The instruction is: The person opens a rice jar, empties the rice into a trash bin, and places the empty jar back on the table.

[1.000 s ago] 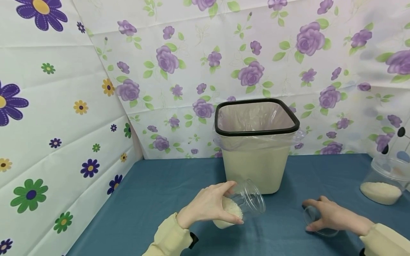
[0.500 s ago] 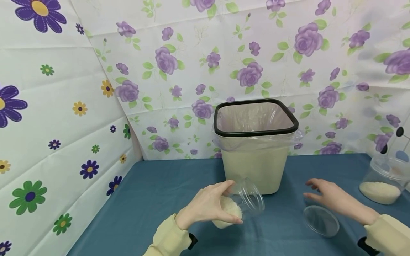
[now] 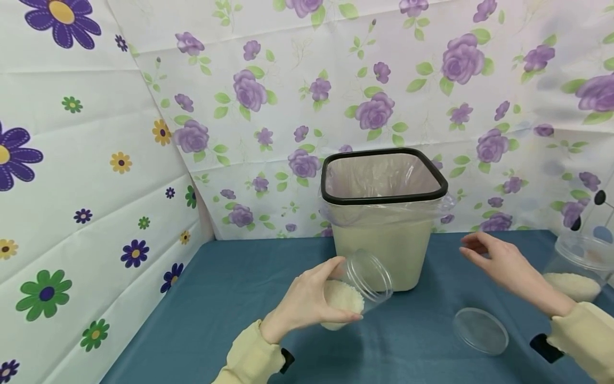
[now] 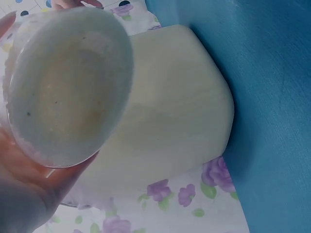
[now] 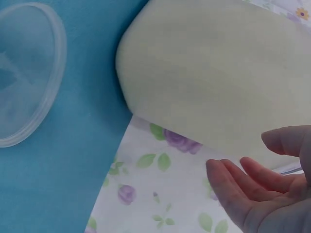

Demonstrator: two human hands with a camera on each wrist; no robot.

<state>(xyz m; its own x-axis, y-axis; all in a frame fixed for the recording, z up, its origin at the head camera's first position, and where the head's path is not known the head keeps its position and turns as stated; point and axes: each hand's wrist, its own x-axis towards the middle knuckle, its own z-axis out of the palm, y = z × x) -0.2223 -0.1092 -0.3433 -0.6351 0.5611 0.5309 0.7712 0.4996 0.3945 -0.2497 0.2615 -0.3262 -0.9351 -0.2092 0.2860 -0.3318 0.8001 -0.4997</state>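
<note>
In the head view my left hand grips a clear plastic jar partly filled with white rice-like grains. The jar is tilted, its mouth turned to the right, in front of the cream trash bin. The left wrist view shows the base of the jar with fingers curled round its side. My right hand hovers right of the bin, fingers loosely bent and holding nothing. Below it a clear round lid lies flat on the blue tablecloth; the right wrist view shows part of the lid.
A second clear jar with similar grains stands at the far right, partly behind my right forearm. The bin has a black rim and a clear plastic liner. Flowered sheets hang behind and to the left of the blue tablecloth.
My right hand has let go of the lid, leaving it on the tablecloth, and has risen away from it. My left hand has lifted the tilted jar slightly.
</note>
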